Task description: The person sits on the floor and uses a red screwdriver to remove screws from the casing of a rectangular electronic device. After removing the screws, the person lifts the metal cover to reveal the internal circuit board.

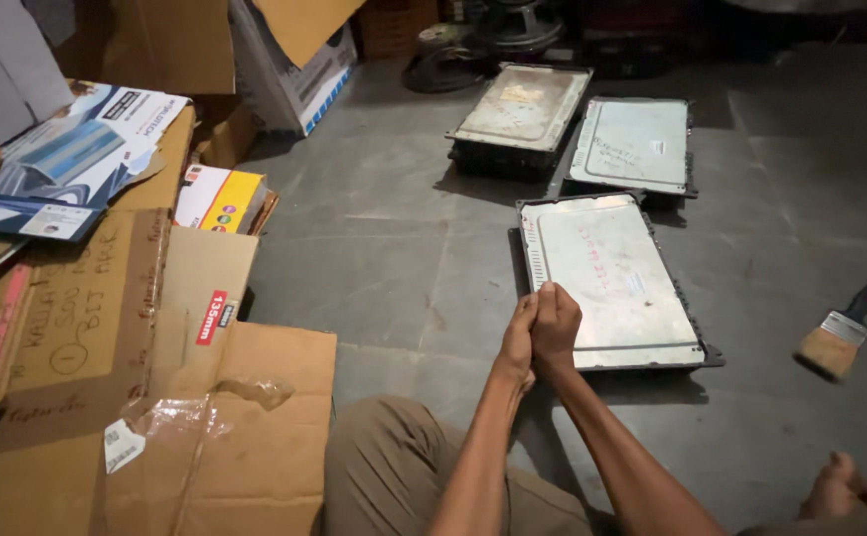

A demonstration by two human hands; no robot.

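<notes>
My left hand (518, 337): closed into a fist, pressed against my right hand above the near left corner of the closest metal tray; I cannot tell whether anything is held inside it.
My right hand (557, 323): fingers curled shut, clasped against the left one, knuckles up; what it closes on, if anything, is hidden.
Nearest metal tray (607, 283): flat on the grey floor (384, 258) just in front of my hands, long side running away from me, pale scuffed sheet in a dark rim.
Two more trays: one (523, 107) farther back on the left, one (634, 144) beside it on the right, both lying flat, close together.
Paintbrush (839, 333): on the floor well to the right of the nearest tray, dark handle pointing away, bristles toward me.
Flattened cardboard (205, 417): spread at my left, with a yellow box (220, 199) and printed cartons (66, 164) on it.
My knee (394, 467): in tan trousers, below my forearms.
My foot (836, 486): bare, at lower right.
</notes>
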